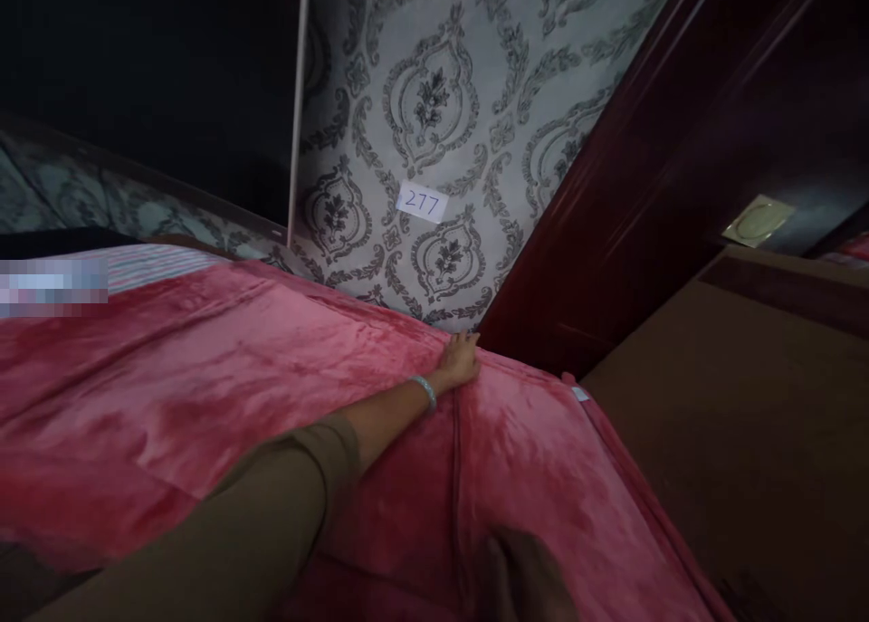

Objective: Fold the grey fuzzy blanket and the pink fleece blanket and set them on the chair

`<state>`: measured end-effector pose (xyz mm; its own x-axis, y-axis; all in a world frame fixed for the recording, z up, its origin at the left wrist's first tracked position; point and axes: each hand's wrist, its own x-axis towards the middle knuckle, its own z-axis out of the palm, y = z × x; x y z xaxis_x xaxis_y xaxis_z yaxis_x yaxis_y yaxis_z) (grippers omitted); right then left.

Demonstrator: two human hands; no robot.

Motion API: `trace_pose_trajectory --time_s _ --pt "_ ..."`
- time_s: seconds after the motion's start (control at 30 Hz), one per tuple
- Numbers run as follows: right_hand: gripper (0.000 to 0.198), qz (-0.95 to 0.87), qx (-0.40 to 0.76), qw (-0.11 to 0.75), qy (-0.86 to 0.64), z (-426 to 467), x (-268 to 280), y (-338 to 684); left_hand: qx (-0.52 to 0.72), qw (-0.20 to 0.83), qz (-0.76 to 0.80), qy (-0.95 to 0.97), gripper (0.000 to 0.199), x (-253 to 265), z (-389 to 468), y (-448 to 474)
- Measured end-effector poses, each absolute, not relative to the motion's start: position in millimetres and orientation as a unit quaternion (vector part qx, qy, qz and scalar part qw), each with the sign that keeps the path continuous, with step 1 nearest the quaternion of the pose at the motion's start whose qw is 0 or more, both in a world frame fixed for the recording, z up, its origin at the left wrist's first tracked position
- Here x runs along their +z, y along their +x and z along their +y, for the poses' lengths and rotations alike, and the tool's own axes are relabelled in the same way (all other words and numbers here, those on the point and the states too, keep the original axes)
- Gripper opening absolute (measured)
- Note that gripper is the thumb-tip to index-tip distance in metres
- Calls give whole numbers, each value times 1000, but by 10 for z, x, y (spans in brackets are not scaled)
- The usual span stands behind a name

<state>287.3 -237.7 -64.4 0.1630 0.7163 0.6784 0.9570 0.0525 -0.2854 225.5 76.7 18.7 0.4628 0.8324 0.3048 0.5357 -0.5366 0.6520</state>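
Note:
A pink-red plush blanket (326, 377) spreads before me, with fold lines running across it and a small white tag at its right corner. My left hand (460, 359), a pale bracelet on its wrist, reaches to the blanket's far edge by the wall. Its fingers curl over that edge and appear closed on the cloth. Low in the view, my right hand (529, 577) is dark and smeared by motion over the blanket's near part. Its fingers cannot be made out.
Patterned wallpaper (434, 106) carries a paper label (422, 202) reading 277. A large dark screen (149, 79) is at the left. Dark red glossy wood (611, 196) with a switch plate (758, 221) stands right, above a brown board-like surface (747, 423). Striped cloth (163, 264) lies at the far left.

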Motion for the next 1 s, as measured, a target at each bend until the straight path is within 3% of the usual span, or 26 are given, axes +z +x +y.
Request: trace_pose_trajectory --time_s 0.13,0.3,0.43,0.73,1.0 --pt "58 -629 -203 327 -676 -2083 -348 2955 250 192 331 889 67 203 580 2210" --pt "58 -668 -151 223 -693 -1917 -579 2569 160 182 320 916 70 -29 587 2111" --pt "67 -671 -124 207 -701 -1982 -595 2428 140 184 322 918 70 -131 668 2126" --pt "69 -659 -82 183 -725 -2045 -314 2419 117 303 293 899 68 94 849 2003" --pt "65 -653 -93 188 -727 -2047 -381 2442 136 366 293 873 85 263 626 867"
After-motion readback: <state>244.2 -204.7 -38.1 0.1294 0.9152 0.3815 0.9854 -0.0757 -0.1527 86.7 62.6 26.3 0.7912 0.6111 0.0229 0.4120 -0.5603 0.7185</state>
